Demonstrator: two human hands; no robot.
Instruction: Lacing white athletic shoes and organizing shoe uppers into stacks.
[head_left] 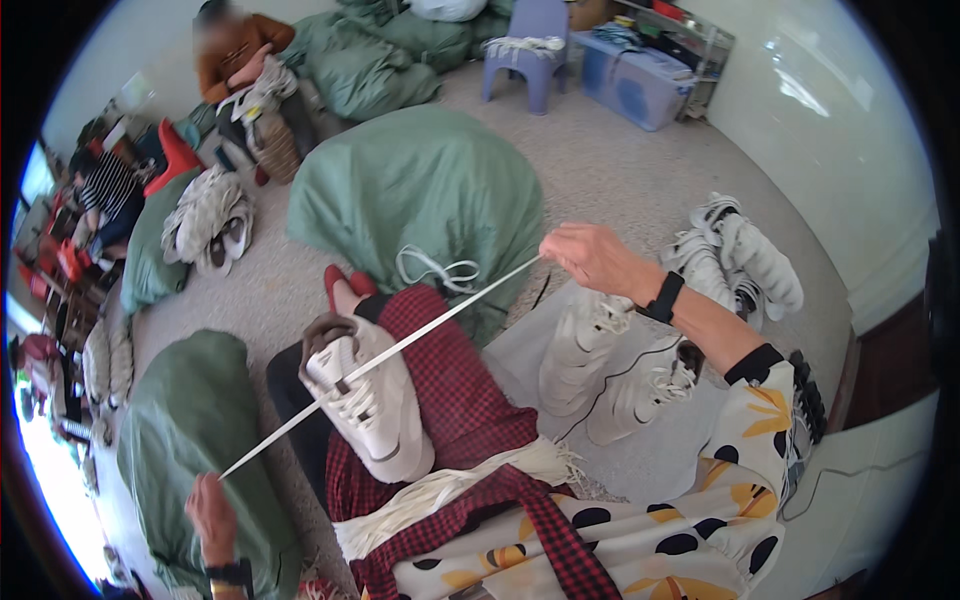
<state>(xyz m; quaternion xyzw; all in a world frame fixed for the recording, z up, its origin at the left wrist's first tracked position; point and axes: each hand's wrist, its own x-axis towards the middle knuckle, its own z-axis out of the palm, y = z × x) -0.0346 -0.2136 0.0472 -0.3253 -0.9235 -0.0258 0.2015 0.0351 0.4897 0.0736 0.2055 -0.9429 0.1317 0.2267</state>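
A white sneaker (pixel 385 425) rests on my lap, on a red and black checked apron (pixel 440 340). One flat white shoelace (pixel 450 312) stretches taut across the shoe's lacing area, with an end in each hand. Out to the lower left, my left hand (pixel 212 515) is closed on one end. My right hand (pixel 590 258) pinches the other end, raised toward the upper right. Lower on the shoe, laces cross the tongue. How the taut lace passes through the eyelets is too small to tell. A bundle of loose white laces (pixel 440 492) lies across my lap.
White sneakers (pixel 640 395) stand in rows on a grey sheet at my right, with more shoes (pixel 735 255) piled beyond. Green sacks (pixel 420 175) stand ahead and at my left. A purple chair (pixel 527 60) and plastic bin (pixel 635 75) are at the back. Other people sit far left.
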